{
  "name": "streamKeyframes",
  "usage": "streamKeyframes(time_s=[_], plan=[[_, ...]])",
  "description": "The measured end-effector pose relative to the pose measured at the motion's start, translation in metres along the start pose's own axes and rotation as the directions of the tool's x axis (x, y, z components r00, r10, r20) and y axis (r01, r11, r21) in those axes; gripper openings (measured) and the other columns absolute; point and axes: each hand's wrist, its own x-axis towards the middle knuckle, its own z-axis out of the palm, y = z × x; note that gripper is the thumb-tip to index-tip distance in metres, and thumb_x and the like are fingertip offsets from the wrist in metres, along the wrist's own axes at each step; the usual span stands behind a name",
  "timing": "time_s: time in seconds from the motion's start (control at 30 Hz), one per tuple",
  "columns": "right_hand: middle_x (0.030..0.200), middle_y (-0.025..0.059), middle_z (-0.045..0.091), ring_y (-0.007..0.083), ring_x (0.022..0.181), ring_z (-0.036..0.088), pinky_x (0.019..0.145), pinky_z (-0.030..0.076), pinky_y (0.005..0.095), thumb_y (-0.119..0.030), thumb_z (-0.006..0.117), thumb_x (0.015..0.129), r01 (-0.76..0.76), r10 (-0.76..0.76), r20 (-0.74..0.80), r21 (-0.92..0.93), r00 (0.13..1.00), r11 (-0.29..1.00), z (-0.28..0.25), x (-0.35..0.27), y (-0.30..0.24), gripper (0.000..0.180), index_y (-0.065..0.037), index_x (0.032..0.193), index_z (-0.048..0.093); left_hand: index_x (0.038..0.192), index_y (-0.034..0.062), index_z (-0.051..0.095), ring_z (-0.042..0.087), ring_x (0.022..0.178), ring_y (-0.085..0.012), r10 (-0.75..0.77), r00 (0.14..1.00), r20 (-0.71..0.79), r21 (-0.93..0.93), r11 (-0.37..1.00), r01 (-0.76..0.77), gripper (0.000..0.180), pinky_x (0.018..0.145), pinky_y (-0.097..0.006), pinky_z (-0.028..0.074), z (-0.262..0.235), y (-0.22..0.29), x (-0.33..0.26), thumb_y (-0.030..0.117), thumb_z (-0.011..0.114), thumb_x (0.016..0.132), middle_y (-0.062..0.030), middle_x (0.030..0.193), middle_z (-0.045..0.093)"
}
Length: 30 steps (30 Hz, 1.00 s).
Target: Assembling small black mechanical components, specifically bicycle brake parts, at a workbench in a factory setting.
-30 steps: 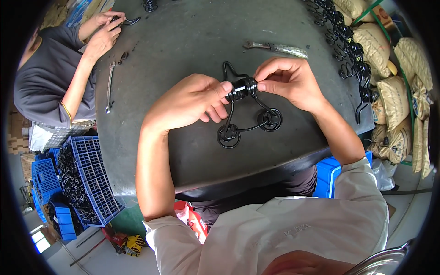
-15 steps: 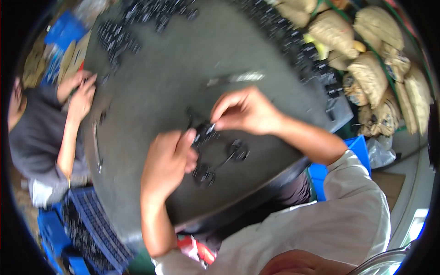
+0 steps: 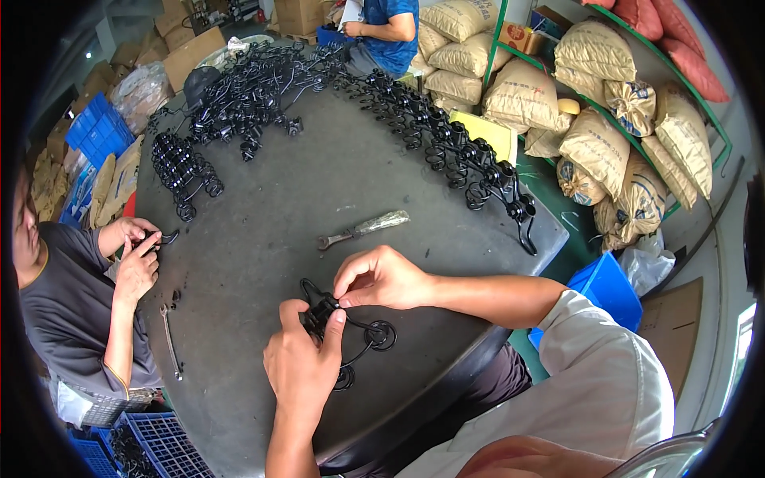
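A black part of bent, coiled wire with a dark block-like body (image 3: 320, 312) is between my hands, above the near part of the table. My left hand (image 3: 307, 358) is closed around the body, its thumb and index finger on either side. Thumb and forefinger of my right hand (image 3: 386, 279) pinch together at the body's right end; anything small between them is hidden. Wire coils (image 3: 381, 334) hang out toward me below the fingers, and a bent wire loop (image 3: 307, 284) sticks out beyond. An open-ended wrench (image 3: 362, 229) with a wrapped handle lies beyond my right hand.
Tangled black wire parts (image 3: 247, 95) heap at the far left of the table (image 3: 263, 215); a row (image 3: 446, 135) lines the far right edge. On the left, a co-worker (image 3: 76, 295) handles a similar part near another wrench (image 3: 170, 342). A blue crate (image 3: 606, 291) stands right.
The head view has tilted, so table and hands appear lower and sharper. Both hands remain together at the black wire part, with the right fingertips still pinched at its end.
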Motion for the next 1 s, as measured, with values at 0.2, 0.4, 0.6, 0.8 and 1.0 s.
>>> streamKeyframes(time_s=[0.2,0.4,0.6,0.8,1.0], plan=[[0.109,0.0081,0.069,0.0154,0.100,0.069,0.089,0.059,0.0287,0.005,0.076,0.090,-0.001,0.001,-0.053,0.003,0.999,1.000,0.012,0.003,0.003,0.014,0.000,0.103,0.076,0.113,0.0006,0.058,0.072,0.071,-0.0405,-0.025,0.998,-0.065,0.149,0.988,0.034,0.065,0.067,-0.049,0.056,0.003,0.003,-0.002,0.055,0.080,0.083,-0.0187,0.077,0.071],[0.117,0.0101,0.069,0.0168,0.109,0.068,0.096,0.058,0.0308,0.008,0.064,0.097,0.015,-0.014,-0.035,0.021,0.999,1.000,0.024,0.003,0.004,0.023,0.001,0.118,0.071,0.119,-0.0010,0.053,0.073,0.081,-0.0403,-0.080,0.993,-0.088,0.235,0.967,0.098,0.077,0.070,-0.048,0.058,0.005,0.006,-0.004,0.060,0.081,0.080,-0.0222,0.092,0.070],[0.124,0.0116,0.068,0.0186,0.119,0.065,0.106,0.052,0.0355,0.006,0.059,0.101,0.013,-0.016,0.016,0.173,1.000,0.985,0.023,0.000,0.009,0.029,0.003,0.130,0.063,0.126,-0.0028,0.050,0.073,0.089,-0.0402,-0.071,0.991,-0.110,0.314,0.944,0.103,0.087,0.073,-0.048,0.059,0.011,0.001,-0.004,0.066,0.077,0.081,-0.0219,0.103,0.066],[0.122,0.0103,0.069,0.0179,0.118,0.065,0.106,0.051,0.0345,0.004,0.060,0.101,0.006,-0.009,0.020,0.162,1.000,0.987,0.026,-0.001,0.010,0.026,0.002,0.127,0.064,0.125,-0.0027,0.051,0.072,0.089,-0.0395,-0.033,0.987,-0.156,0.331,0.940,0.084,0.076,0.074,-0.048,0.059,0.015,-0.001,-0.004,0.058,0.074,0.086,-0.0216,0.103,0.065],[0.121,0.0086,0.066,0.0172,0.117,0.065,0.103,0.051,0.0322,0.005,0.061,0.100,0.039,-0.038,-0.008,0.181,0.999,0.983,0.030,-0.001,0.013,0.024,0.002,0.123,0.065,0.119,-0.0007,0.052,0.073,0.086,-0.0400,-0.080,0.983,-0.165,0.312,0.941,0.129,0.057,0.073,-0.049,0.060,0.017,-0.002,0.005,0.041,0.074,0.086,-0.0220,0.098,0.066]])
